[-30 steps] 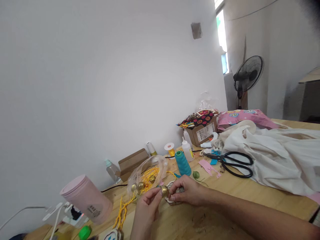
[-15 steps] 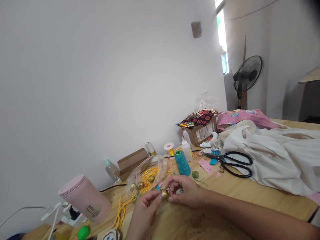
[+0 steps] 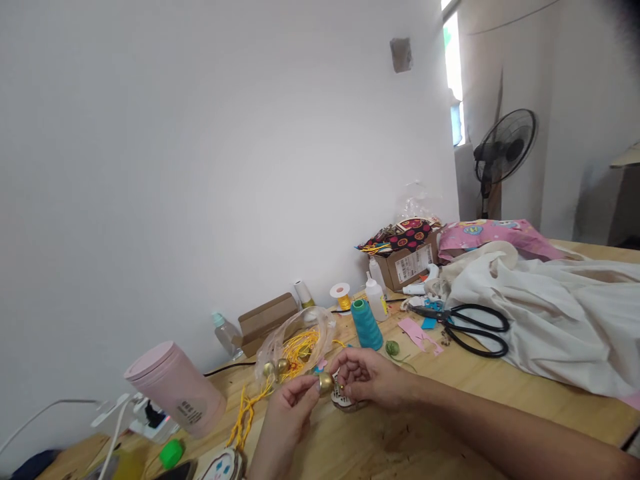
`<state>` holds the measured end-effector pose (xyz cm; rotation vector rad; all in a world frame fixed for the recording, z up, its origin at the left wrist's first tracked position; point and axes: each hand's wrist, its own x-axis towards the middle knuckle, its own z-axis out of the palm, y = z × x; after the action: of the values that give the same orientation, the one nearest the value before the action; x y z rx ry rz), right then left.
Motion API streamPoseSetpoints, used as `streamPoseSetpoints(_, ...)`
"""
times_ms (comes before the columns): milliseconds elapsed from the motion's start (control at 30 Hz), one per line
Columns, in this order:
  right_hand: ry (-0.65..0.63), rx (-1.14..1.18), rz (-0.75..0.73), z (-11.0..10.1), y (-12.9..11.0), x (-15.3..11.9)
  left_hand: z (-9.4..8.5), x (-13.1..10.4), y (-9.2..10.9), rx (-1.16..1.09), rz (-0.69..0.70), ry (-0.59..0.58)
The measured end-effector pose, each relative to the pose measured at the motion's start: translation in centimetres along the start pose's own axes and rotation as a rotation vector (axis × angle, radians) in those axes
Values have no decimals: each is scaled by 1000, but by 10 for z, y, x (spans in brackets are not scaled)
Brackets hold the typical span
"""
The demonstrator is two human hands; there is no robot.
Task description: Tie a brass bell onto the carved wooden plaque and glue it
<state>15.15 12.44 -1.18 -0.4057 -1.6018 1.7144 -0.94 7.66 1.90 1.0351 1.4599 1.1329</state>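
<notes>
Between the thumb and fingers of my left hand [image 3: 296, 408] is a round gold bell [image 3: 326, 383]. My right hand [image 3: 369, 379] is just to its right, fingers curled in a pinch at a small gold bead [image 3: 341, 387]. A pale flat piece with cut-out patterns [image 3: 344, 401] shows under the right fingertips; whether it hangs from them or lies on the table I cannot tell. Beyond the hands lies a clear plastic bag [image 3: 327, 327] with yellow cords [image 3: 299, 348] and more gold bells [image 3: 283, 365].
A teal thread cone [image 3: 367, 325], a green thread bundle [image 3: 392, 347] and black-handled scissors [image 3: 475, 320] lie beyond my right hand. White cloth [image 3: 540, 313] covers the right side. On the left stand a pink cup [image 3: 177, 390] and a green cap [image 3: 171, 453].
My fingers have parted slightly, so the bell and small gold bead show more clearly. The pale patterned piece has come into view below the right fingers. The view has shifted slightly.
</notes>
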Motion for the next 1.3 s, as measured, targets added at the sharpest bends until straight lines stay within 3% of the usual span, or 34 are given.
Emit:
streamPoseSetpoints(300, 36, -114, 59, -1, 3, -1, 1, 7, -11, 123, 92, -54)
streamPoseSetpoints(533, 10, -426, -40, 1, -9, -8, 9, 1, -4, 167, 124, -79)
streamPoseSetpoints(667, 78, -450, 13, 2, -5, -7, 15, -1, -1, 156, 167, -100)
streamPoseSetpoints(900, 103, -453, 74, -2, 1, -6, 14, 0, -6, 46, 39, -43)
streamPoseSetpoints(1033, 97, -598, 79, -1, -5, -9, 12, 0, -8, -30, 22, -130)
streamPoseSetpoints(1300, 235, -523, -49, -1, -12, -4, 16, -3, -3, 29, 29, -130)
